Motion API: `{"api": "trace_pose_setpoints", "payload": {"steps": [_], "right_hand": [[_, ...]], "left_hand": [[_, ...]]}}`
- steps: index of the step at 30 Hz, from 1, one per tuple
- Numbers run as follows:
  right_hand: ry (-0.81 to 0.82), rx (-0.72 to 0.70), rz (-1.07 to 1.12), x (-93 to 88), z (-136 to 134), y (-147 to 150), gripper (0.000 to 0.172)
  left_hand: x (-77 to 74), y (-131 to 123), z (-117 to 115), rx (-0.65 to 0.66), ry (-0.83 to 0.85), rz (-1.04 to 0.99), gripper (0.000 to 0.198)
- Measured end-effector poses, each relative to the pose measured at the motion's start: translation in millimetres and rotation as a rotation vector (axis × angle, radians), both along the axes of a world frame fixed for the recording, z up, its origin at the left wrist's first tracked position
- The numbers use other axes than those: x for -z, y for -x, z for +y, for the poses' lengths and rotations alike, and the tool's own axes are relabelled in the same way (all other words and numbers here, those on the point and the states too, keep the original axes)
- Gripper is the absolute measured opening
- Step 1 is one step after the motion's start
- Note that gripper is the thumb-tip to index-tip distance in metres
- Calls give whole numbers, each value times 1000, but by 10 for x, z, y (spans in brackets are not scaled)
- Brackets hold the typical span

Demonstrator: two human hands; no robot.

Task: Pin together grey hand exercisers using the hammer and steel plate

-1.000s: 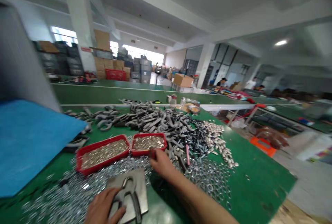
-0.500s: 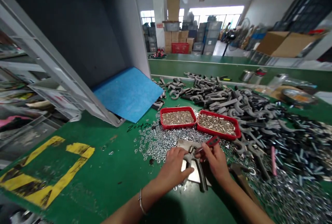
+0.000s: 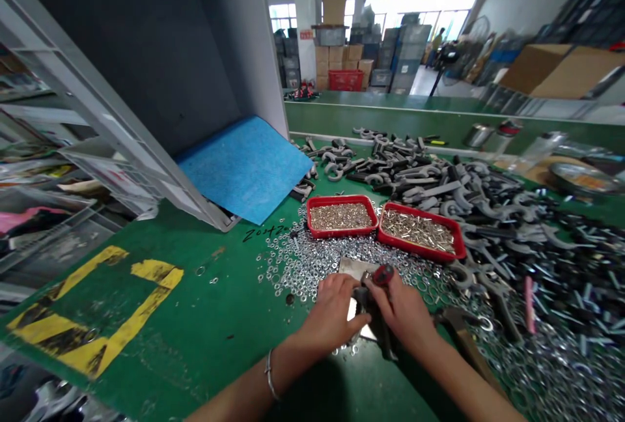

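My left hand [image 3: 332, 308] is closed on a grey metal tool with dark handles [image 3: 387, 344], which rests over a small metal plate [image 3: 352, 267]. The thumb and fingers pinch it from the left side. My right hand [image 3: 403, 308] is wrapped round a red-handled tool [image 3: 383, 275], held upright over the grey tool; its lower end is hidden. Just beyond the plate, loose small washers and nuts [image 3: 312, 266] are spread on the green table. A hammer [image 3: 461, 337] with a wooden handle lies right of my right hand.
Two red trays of small metal pins stand beyond my hands, a left tray [image 3: 342, 234] and a right tray [image 3: 420, 251]. Grey tool parts [image 3: 430, 181] are heaped behind them. Black parts and bolts [image 3: 561, 246] cover the right. A grey crate [image 3: 276, 83] with a blue sheet [image 3: 249, 168] stands left.
My right hand has turned the red-handled tool from a slanted hold to upright, and moved closer to my left hand. The left hand keeps its hold. The view has shifted slightly.
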State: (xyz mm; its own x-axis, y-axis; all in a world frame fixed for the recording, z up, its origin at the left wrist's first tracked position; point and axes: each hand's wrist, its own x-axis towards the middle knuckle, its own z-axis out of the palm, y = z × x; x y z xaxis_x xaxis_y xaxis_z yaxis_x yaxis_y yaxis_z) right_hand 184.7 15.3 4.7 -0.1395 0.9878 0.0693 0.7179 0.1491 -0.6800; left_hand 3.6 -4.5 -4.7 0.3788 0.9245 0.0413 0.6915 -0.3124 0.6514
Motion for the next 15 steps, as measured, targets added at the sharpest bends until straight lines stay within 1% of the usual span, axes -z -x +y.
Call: {"api": "trace_pose_setpoints", "payload": {"steps": [1,2,3,5,7,8,10,12,13,15], "right_hand": [[-12,-49,-64,-40,4,34,25],[-15,-104,-79,-84,4,70,24],[-12,-149,-41,-130,-1,106,22],[4,-191,142,-207,-10,150,22],[17,-136,315,-242,9,112,26],[18,-84,309,-239,36,48,28],[16,-4,117,-205,118,-174,27],[36,35,-110,-167,207,-479,24],[46,43,-180,-162,249,-631,23],[6,32,-257,-204,342,-859,22]], "left_hand": [[-12,-10,5,-8,-4,15,44],[-24,-22,10,-19,-8,34,43],[-36,-35,12,-32,-13,53,40],[-50,-58,4,-49,-19,86,33],[-48,-66,-26,-54,-29,103,33],[-44,-61,-44,-54,-38,105,36],[-47,-30,-57,-26,-46,100,48],[-91,25,19,23,-46,82,51],[-137,58,109,46,-58,72,48],[-275,129,406,59,-115,86,37]]}}
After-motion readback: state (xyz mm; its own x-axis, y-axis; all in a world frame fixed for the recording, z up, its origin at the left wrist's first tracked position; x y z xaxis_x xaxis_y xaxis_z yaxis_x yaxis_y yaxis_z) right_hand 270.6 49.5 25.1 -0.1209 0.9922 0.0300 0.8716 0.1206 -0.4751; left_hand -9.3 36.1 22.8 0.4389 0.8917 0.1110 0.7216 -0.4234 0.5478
